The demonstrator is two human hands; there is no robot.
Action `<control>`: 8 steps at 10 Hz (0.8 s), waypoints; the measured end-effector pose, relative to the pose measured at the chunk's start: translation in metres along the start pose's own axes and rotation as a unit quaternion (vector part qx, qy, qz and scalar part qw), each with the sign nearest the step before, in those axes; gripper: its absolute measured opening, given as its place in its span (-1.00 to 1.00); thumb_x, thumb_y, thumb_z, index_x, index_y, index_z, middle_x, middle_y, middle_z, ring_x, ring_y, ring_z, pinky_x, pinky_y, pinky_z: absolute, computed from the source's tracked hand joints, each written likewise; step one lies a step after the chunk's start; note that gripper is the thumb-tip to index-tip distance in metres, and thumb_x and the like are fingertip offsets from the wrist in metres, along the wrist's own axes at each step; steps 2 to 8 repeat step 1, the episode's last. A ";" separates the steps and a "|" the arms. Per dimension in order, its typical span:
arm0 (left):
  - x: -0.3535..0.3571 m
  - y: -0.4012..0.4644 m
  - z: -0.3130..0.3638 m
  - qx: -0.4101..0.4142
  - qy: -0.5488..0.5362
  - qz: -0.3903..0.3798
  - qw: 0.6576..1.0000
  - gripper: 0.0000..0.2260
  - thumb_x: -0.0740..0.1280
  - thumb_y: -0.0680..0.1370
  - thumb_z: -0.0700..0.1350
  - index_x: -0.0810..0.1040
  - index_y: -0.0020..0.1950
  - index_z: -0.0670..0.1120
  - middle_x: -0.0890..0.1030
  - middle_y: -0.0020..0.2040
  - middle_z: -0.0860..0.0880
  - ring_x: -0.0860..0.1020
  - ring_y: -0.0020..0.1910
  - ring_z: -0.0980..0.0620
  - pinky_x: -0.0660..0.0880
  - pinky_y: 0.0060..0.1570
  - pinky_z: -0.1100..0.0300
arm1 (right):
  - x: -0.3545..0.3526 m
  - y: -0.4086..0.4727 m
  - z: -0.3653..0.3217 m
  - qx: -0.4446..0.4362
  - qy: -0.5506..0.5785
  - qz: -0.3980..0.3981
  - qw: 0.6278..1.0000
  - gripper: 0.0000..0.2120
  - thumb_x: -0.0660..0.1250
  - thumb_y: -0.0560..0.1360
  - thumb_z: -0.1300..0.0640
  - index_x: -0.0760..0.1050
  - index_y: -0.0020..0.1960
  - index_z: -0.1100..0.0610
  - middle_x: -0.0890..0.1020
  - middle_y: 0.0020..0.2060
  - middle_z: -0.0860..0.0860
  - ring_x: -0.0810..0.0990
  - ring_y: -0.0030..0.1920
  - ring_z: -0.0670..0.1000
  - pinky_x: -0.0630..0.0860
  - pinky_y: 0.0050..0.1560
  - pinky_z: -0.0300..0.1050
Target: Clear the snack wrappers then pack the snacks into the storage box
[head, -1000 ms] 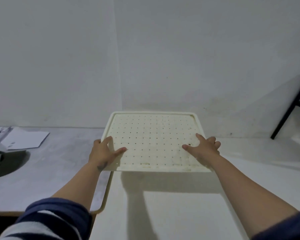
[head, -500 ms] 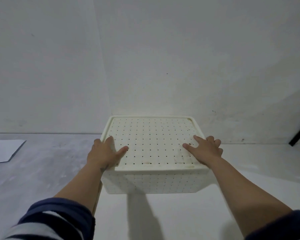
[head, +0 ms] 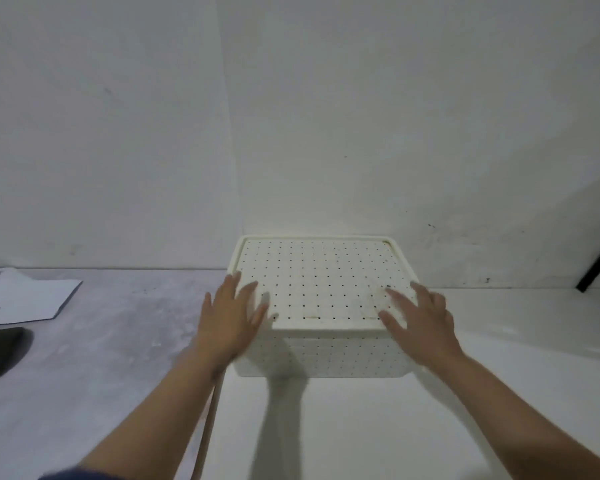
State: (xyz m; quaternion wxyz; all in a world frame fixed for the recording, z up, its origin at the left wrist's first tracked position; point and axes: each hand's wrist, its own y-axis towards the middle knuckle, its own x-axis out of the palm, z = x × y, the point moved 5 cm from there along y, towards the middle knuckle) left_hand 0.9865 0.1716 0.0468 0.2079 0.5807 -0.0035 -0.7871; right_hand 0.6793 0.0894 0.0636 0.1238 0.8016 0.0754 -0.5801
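I see the lidded storage box (head: 321,306) sitting on the white surface (head: 361,427) straight ahead, its near edge crosswise between my spread, empty left hand (head: 231,315) and right hand (head: 418,315), one at each front corner, equally near.

Box (head: 321,355) on table (head: 361,427) by back wall, lid (head: 321,282) on top. Hands at lid's near corners (L (head: 231,318), R (head: 421,322)). Papers (head: 28,294) far left.
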 end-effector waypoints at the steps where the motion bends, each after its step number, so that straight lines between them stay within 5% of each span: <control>1: 0.005 -0.099 -0.001 0.140 -0.101 0.037 0.984 -0.61 0.09 0.56 0.19 0.43 0.33 0.12 0.29 0.45 0.20 0.29 0.46 0.04 0.37 0.33 -0.11 | 0.019 -0.101 -0.008 -0.109 0.040 0.081 0.990 -0.55 -0.04 0.53 -0.33 0.36 0.33 -0.25 0.24 0.46 -0.10 0.20 0.36 0.00 0.39 0.26 0.15; 8: 0.005 -0.099 -0.001 0.140 -0.101 0.037 0.984 -0.61 0.09 0.56 0.19 0.43 0.33 0.12 0.29 0.45 0.20 0.29 0.46 0.04 0.37 0.33 -0.11 | 0.019 -0.101 -0.008 -0.109 0.040 0.081 0.990 -0.55 -0.04 0.53 -0.33 0.36 0.33 -0.25 0.24 0.46 -0.10 0.20 0.36 0.00 0.39 0.26 0.15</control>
